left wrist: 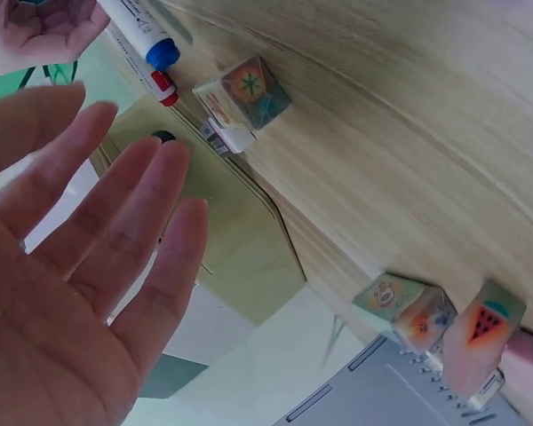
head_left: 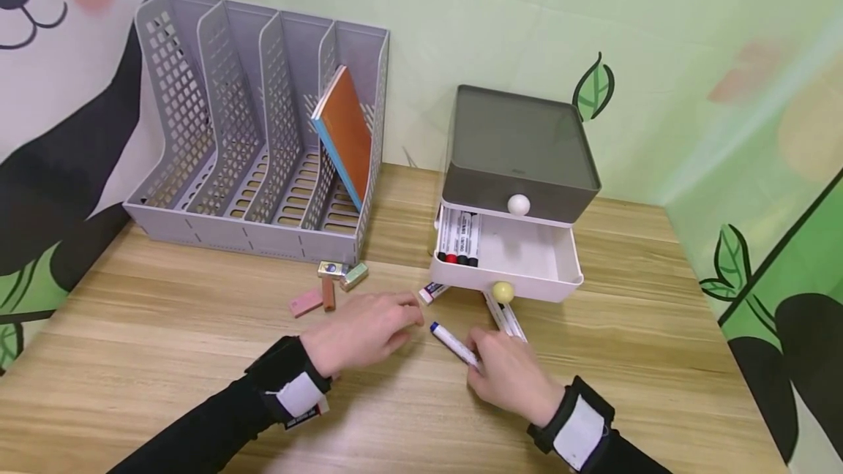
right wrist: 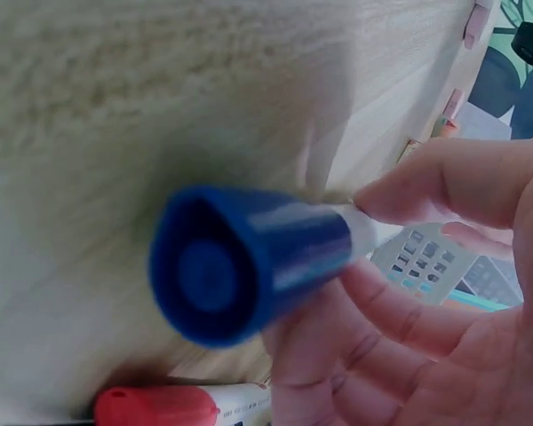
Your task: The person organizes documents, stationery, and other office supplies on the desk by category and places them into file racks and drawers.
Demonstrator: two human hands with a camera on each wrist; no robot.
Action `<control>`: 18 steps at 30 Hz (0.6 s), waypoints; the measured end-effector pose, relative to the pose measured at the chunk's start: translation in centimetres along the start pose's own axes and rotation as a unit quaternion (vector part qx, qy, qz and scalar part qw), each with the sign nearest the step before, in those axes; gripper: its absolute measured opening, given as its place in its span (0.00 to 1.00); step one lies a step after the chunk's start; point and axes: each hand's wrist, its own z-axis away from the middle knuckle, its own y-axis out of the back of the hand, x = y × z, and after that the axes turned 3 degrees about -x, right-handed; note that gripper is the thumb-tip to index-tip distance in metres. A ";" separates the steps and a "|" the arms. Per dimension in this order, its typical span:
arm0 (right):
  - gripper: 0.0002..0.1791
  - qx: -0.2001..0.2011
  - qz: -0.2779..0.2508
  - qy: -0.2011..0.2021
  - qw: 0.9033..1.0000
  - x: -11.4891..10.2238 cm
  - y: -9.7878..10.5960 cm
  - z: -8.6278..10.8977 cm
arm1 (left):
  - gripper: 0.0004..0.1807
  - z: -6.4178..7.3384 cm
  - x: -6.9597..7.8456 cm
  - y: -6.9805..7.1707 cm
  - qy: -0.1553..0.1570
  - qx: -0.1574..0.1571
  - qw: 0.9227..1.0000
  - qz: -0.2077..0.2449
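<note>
My right hand (head_left: 510, 375) pinches a white whiteboard marker with a blue cap (head_left: 453, 343) between thumb and fingers, low over the table. In the right wrist view the blue end (right wrist: 249, 257) faces the camera, with a red-capped marker (right wrist: 160, 406) beyond the fingers. The left hand (head_left: 365, 331) holds nothing; its fingers look loosely extended in the left wrist view. An eraser with an orange fruit print (left wrist: 244, 93) lies past those fingertips. Several small erasers, including a pink one (head_left: 306, 303) and a brown one (head_left: 328, 293), lie left of this hand.
A grey-topped drawer box (head_left: 523, 137) stands at the back, its white drawer (head_left: 527, 247) pulled out with several markers (head_left: 463, 236) inside. Two markers (head_left: 505, 317) lie before it, near a white eraser (head_left: 433, 292). A grey file rack (head_left: 240, 232) holds an orange notebook (head_left: 345, 137).
</note>
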 end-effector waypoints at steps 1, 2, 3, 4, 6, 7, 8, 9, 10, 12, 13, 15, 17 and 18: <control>0.11 0.003 0.002 0.000 1.000 0.0 0.1 0.1 | 0.07 0.0 0.0 0.0 0.002 0.006 1.000 0.009; 0.11 0.007 0.001 0.002 1.000 0.0 0.1 0.2 | 0.08 -0.1 0.0 0.0 0.005 0.011 1.000 0.021; 0.11 0.012 0.000 0.004 1.000 0.1 0.1 0.3 | 0.09 -0.1 0.0 -0.1 0.009 0.017 0.999 0.036; 0.11 0.018 -0.003 0.006 1.000 0.1 0.2 0.4 | 0.10 -0.2 0.1 -0.1 0.015 0.022 0.998 0.052; 0.11 0.033 -0.011 0.013 0.999 0.1 0.2 0.5 | 0.13 -0.3 0.2 -0.1 0.026 0.028 0.996 0.086; 0.11 0.041 -0.018 0.017 0.999 0.1 0.2 0.6 | 0.15 -0.4 0.2 -0.1 0.031 0.030 0.994 0.105; 0.11 0.049 -0.026 0.021 0.998 0.1 0.2 0.7 | 0.16 -0.4 0.2 -0.1 0.034 0.032 0.991 0.124; 0.11 0.056 -0.032 0.025 0.998 0.2 0.2 0.8 | 0.16 -0.5 0.3 -0.1 0.036 0.034 0.989 0.142; 0.11 0.063 -0.038 0.030 0.997 0.2 0.2 0.8 | 0.16 -0.5 0.3 -0.1 0.038 0.035 0.986 0.159; 0.11 0.075 -0.048 0.038 0.995 0.2 0.2 0.9 | 0.16 -0.6 0.4 -0.1 0.041 0.037 0.979 0.194; 0.12 0.080 -0.053 0.041 0.995 0.1 0.2 1.0 | 0.15 -0.7 0.5 -0.1 0.043 0.039 0.976 0.208; 0.12 0.089 -0.058 0.047 0.993 0.1 0.2 1.0 | 0.14 -0.8 0.6 -0.1 0.046 0.042 0.971 0.231; 0.12 0.094 -0.062 0.051 0.992 0.0 0.2 1.0 | 0.13 -0.8 0.7 0.0 0.048 0.045 0.968 0.244; 0.12 0.096 -0.064 0.052 0.992 -0.1 0.3 1.0 | 0.12 -0.8 0.7 0.0 0.048 0.046 0.967 0.247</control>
